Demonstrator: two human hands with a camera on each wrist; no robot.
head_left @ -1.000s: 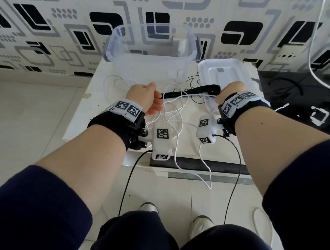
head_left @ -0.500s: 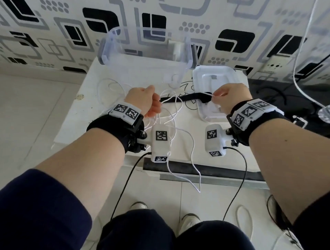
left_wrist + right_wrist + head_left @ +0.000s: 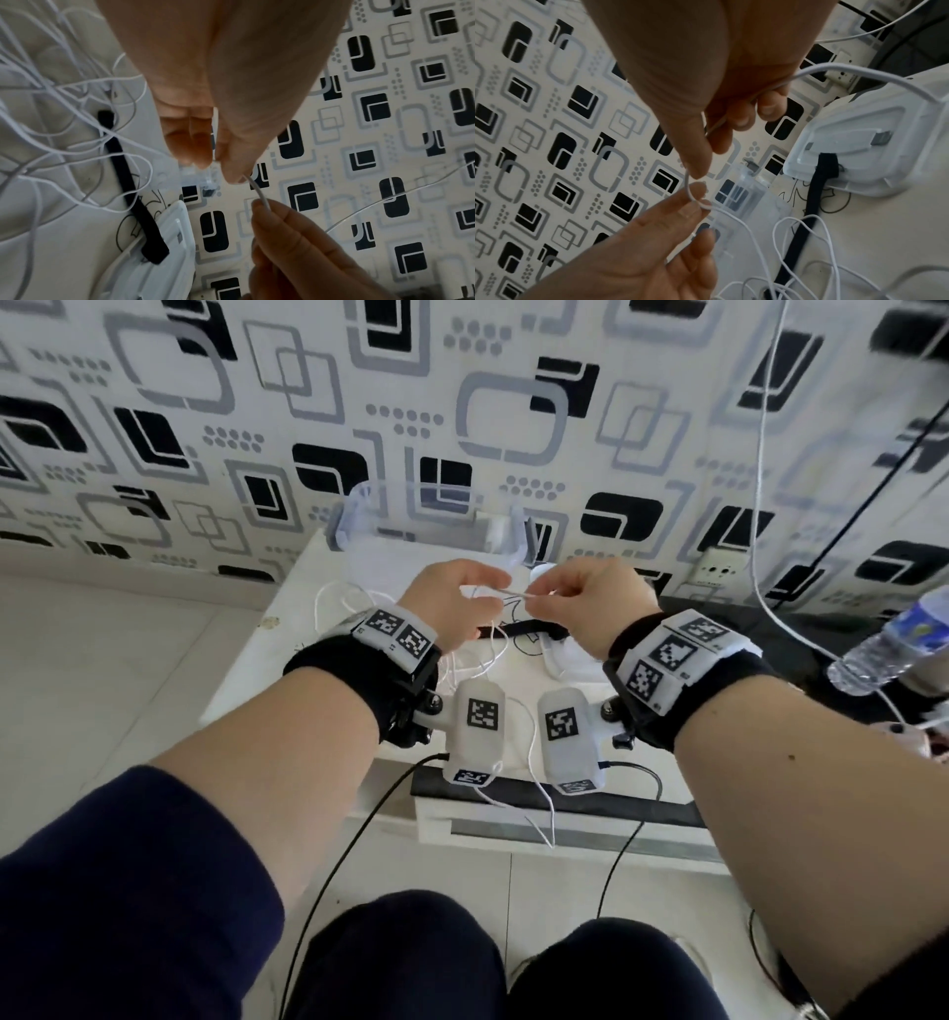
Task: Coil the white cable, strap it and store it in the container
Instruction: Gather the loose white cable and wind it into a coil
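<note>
I have the white cable (image 3: 506, 594) pinched between both hands just above the table (image 3: 287, 629), a short span running between them while the rest lies in loose, crossing loops on the tabletop and one strand hangs over the near edge. My left hand (image 3: 452, 603) nips it between thumb and forefinger, the other fingers curled; my right hand (image 3: 580, 603) pinches it the same way, with the slack trailing back through its curled fingers. I judge it light, thin, limp and rather slick, likely to spring out of a coil, so I would gather it loop by loop near the pinch and not pull on the tangle. The black strap (image 3: 133, 188) lies flat among the loops, one end resting on the white lid (image 3: 864, 154); the clear container (image 3: 431, 521) stands open at the wall. I cannot tell which end I hold or whether the loops are knotted; a connector shows on the lid
</note>
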